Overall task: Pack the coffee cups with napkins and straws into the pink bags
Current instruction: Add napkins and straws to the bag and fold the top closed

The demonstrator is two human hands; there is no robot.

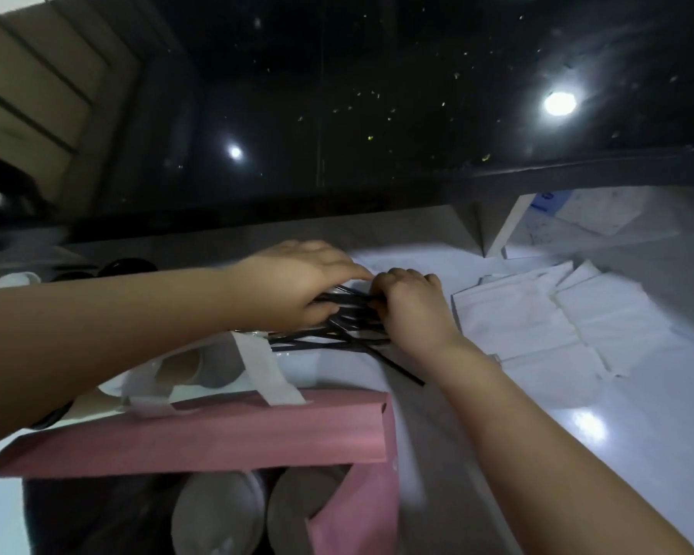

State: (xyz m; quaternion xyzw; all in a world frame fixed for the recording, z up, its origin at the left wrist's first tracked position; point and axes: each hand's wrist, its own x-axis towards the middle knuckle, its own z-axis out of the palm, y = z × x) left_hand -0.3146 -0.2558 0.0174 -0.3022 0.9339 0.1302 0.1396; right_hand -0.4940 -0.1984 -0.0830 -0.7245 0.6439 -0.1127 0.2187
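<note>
**Them:** Where are the straws right now?

**Me:** Dead ahead, on the table [626, 394], just past the far rim of the pink bag [217, 434]. The black straws [337, 338] lie in a loose, crossed heap, and both my hands are in it.

**Them:** Holding them, or only touching?

**Me:** Holding, as far as I can judge. My left hand [297, 286] lies over the top of the bundle with the thumb tucked beneath. My right hand [411, 310] has its fingers curled in on the same strands from the other side. The two hands nearly meet, knuckles just beside fingertips. How many straws each has I can't tell, because it's blurred there.

**Them:** Which way do they run?

**Me:** Mostly across me, left to right, so their length sits roughly along the bag's far rim rather than pointing into it. One stray angles out toward me on the right, beside my right wrist.

**Them:** So what does the move turn on?

**Me:** The bag's mouth is on my side of the heap, nearer me and to the left, with the coffee cups [221, 510] showing inside. My left arm crosses over it, so that hand is the nearer one to the opening. I'd guess the straws must be drawn back toward me and tipped end-down to go in beside the cups — lying crosswise they'd bridge the rim. The napkins [537, 314] lie off to the right, nearer my right hand.
</note>
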